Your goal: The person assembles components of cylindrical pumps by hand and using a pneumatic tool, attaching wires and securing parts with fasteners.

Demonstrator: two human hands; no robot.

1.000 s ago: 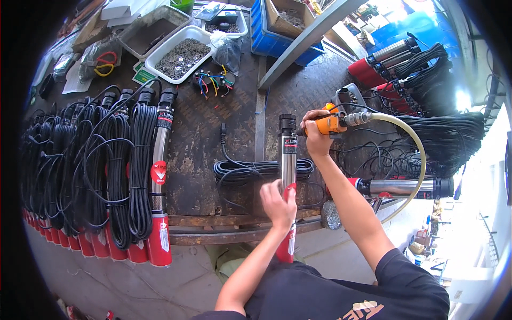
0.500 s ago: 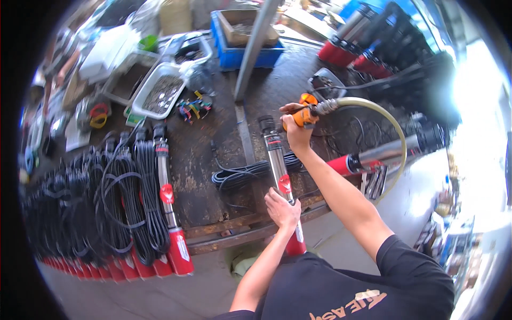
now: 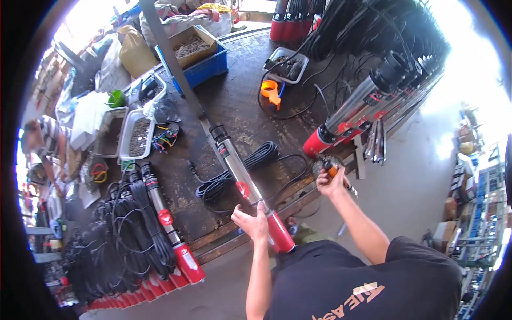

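A long pump (image 3: pixel 242 173) with a black head, a bare steel body and a red lower end lies aslant across the bench edge, its red end toward me. At its lower steel part is my left hand (image 3: pixel 252 223), fingers apart and thumb beside or on the body; contact is hard to make out. By the bench edge, right of the pump, my right hand (image 3: pixel 333 184) is closed round an orange-and-black tool (image 3: pixel 332 170), partly covered by the fingers. Behind the pump lies a coil of black cable (image 3: pixel 234 176).
Cabled pumps (image 3: pixel 186 264) stand in a row at left. More steel pumps (image 3: pixel 346 114) lie at right. Farther back are an orange ring-shaped piece (image 3: pixel 271 92), a small parts tray (image 3: pixel 300 74), a blue crate (image 3: pixel 210 69) and a metal post (image 3: pixel 173 58).
My right hand has moved from the pump's black head toward me, down to the bench edge, still holding an orange tool. The left hand's grip on the pump has loosened. The view has shifted.
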